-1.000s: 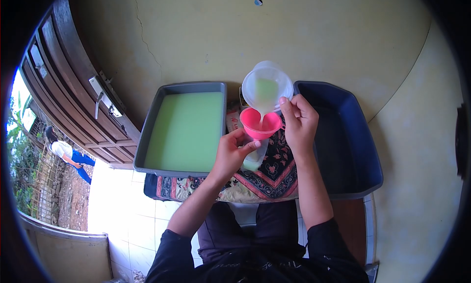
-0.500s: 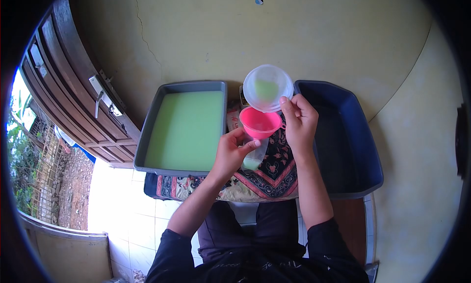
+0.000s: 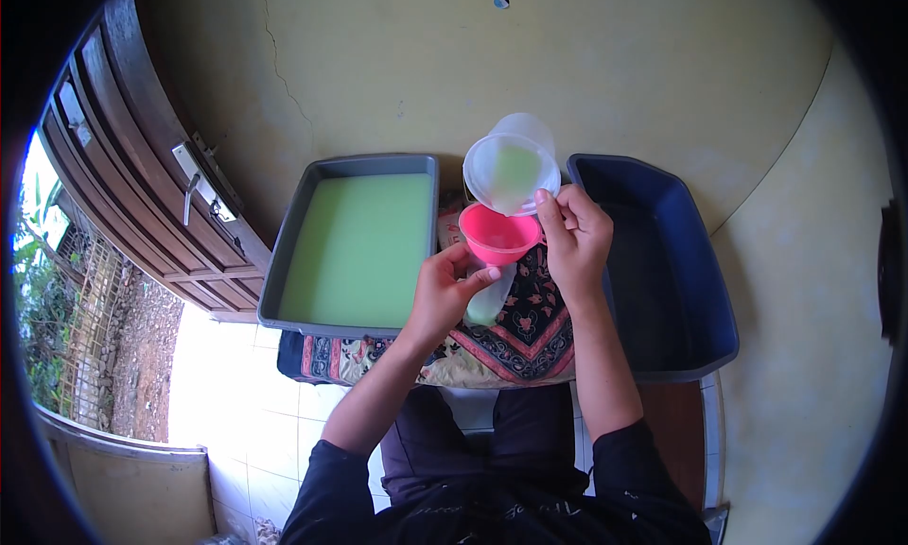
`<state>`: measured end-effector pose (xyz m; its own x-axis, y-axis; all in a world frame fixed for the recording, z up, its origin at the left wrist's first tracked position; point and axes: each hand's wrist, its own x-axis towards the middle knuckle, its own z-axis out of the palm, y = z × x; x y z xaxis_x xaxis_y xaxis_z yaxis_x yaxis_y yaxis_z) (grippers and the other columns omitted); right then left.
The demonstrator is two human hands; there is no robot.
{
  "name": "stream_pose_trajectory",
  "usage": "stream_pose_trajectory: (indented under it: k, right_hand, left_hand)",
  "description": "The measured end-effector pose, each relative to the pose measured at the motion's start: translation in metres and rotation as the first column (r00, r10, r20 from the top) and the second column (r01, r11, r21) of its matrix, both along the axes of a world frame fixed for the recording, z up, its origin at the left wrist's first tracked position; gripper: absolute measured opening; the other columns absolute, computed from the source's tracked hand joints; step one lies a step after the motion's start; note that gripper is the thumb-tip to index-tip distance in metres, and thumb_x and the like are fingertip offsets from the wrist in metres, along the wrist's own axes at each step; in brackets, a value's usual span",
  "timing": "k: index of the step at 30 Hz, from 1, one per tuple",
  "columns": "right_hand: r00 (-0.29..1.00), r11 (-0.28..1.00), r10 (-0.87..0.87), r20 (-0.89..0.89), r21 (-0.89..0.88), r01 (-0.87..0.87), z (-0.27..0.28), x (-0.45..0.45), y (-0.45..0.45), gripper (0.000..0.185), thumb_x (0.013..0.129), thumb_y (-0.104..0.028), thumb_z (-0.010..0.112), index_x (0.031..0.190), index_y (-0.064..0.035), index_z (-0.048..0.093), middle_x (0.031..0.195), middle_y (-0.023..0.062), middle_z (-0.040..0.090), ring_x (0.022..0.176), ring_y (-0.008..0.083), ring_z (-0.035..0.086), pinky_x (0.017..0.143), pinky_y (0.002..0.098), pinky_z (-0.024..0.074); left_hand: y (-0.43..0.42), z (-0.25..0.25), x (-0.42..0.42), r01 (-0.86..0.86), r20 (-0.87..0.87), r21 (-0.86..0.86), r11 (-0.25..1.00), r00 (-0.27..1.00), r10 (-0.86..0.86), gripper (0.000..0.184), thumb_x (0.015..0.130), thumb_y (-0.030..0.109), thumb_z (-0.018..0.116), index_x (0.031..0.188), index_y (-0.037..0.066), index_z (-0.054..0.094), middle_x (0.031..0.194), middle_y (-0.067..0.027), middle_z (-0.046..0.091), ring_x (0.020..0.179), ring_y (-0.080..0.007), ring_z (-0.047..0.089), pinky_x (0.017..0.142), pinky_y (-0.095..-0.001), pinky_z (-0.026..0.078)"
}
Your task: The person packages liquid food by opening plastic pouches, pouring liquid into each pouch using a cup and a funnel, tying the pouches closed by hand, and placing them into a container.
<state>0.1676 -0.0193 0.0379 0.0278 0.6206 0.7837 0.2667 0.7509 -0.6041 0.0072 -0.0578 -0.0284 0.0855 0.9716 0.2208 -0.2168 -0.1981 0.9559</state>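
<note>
My left hand [image 3: 452, 285] is closed at the base of a pink funnel [image 3: 499, 236]. Below the funnel hangs a clear plastic bag [image 3: 488, 299] with some pale green liquid in its bottom. My right hand [image 3: 574, 231] pinches the rim of a clear plastic cup [image 3: 515, 162], which is tilted above the funnel with green liquid inside. The cup's lower rim is close to the funnel's far edge; whether they touch I cannot tell. A grey tray [image 3: 269, 290] of green liquid lies left of my hands.
A dark blue bin [image 3: 662, 261] stands on the right. Patterned cloth [image 3: 530, 332] covers the surface beneath the containers. At the left is a brown wooden door [image 3: 142, 167], open to the outside. A wall [image 3: 426, 63] rises behind.
The cup tipped back from the funnel half a second ago and is now tilted further down over it again. The person outside the doorway has gone out of view.
</note>
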Motion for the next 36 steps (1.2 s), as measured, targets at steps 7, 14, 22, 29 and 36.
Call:
stream_pose_trajectory:
  k: [7, 14, 22, 29, 36]
  right_hand:
    - [1.000, 1.000, 0.027, -0.016, 0.013, -0.027, -0.002, 0.000, 0.001, 0.024, 0.089, -0.007, 0.064, 0.070, 0.0020, 0.051, 0.058, 0.0021, 0.050, 0.056, 0.0048, 0.042, 0.050, 0.0243, 0.0356]
    - [0.938, 0.964, 0.091, -0.335, -0.206, -0.167, -0.002, -0.004, 0.005, 0.029, 0.092, -0.010, 0.060, 0.067, -0.0029, 0.049, 0.061, -0.0039, 0.046, 0.058, 0.0039, 0.045, 0.056, 0.0204, 0.0381]
    - [0.722, 0.880, 0.076, -0.688, -0.294, -0.373, -0.051, 0.006, 0.036, 0.026, 0.090, -0.013, 0.059, 0.067, -0.0035, 0.051, 0.063, 0.0054, 0.056, 0.058, 0.0168, 0.062, 0.061, 0.0259, 0.0496]
    - [0.828, 0.713, -0.125, -0.547, -0.630, -0.308, -0.159, 0.011, 0.080, 0.025, 0.088, -0.016, 0.060, 0.067, -0.0079, 0.050, 0.063, 0.0038, 0.058, 0.058, 0.0162, 0.063, 0.055, 0.0252, 0.0496]
    - [0.828, 0.705, -0.152, -0.540, -0.646, -0.292, -0.208, 0.015, 0.087, 0.029, 0.092, -0.022, 0.059, 0.069, -0.0045, 0.053, 0.061, 0.0029, 0.057, 0.052, 0.0146, 0.060, 0.051, 0.0247, 0.0481]
  left_hand:
    - [-0.001, 0.002, 0.000, -0.001, 0.004, -0.006, 1.000, 1.000, 0.001, 0.029, 0.082, 0.007, 0.072, 0.107, -0.003, 0.062, 0.093, -0.0064, 0.068, 0.088, -0.0099, 0.061, 0.081, -0.0266, 0.048]
    - [0.000, -0.004, -0.001, -0.020, 0.007, 0.007, 1.000, 1.000, 0.020, 0.027, 0.082, 0.005, 0.071, 0.107, -0.003, 0.062, 0.094, -0.0070, 0.068, 0.088, -0.0104, 0.061, 0.082, -0.0272, 0.048]
    - [0.003, -0.005, -0.004, -0.066, 0.076, 0.013, 0.998, 0.995, 0.064, 0.029, 0.084, 0.003, 0.069, 0.109, -0.006, 0.059, 0.098, -0.0083, 0.067, 0.091, -0.0116, 0.062, 0.083, -0.0268, 0.050]
    - [0.009, -0.006, -0.010, -0.146, 0.131, 0.035, 0.989, 0.981, 0.140, 0.032, 0.084, 0.001, 0.068, 0.112, -0.008, 0.058, 0.104, -0.0101, 0.066, 0.097, -0.0138, 0.062, 0.088, -0.0276, 0.048]
    - [0.012, -0.014, -0.013, -0.146, 0.149, 0.016, 0.989, 0.979, 0.142, 0.032, 0.084, 0.001, 0.068, 0.113, -0.007, 0.058, 0.105, -0.0100, 0.066, 0.098, -0.0138, 0.062, 0.089, -0.0280, 0.047]
